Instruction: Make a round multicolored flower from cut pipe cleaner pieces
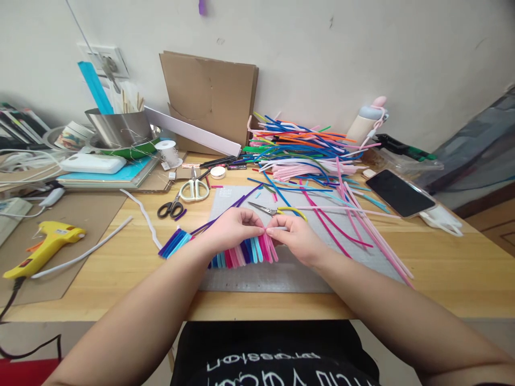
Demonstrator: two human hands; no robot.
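A row of short folded pipe cleaners (pixel 236 257) in pink, blue and purple hangs side by side over the grey cutting mat (pixel 257 281). My left hand (pixel 237 228) is closed on the row near its right end, thumb and fingers pinched. At that same end, my right hand (pixel 295 236) pinches the pink pipe cleaners, and a pale strand shows by its thumb. The row's middle is partly hidden by my left hand and forearm. Just beyond my hands lie yellow-handled scissors (pixel 293 212), blades pointing left.
Loose pink pipe cleaners (pixel 374 236) stretch along the mat's right side, below a big multicoloured pile (pixel 306 155). White-handled scissors (pixel 195 187) and black-handled scissors (pixel 171 208) lie left. A yellow glue gun (pixel 48 244) rests on cardboard; a phone (pixel 398 193) lies right.
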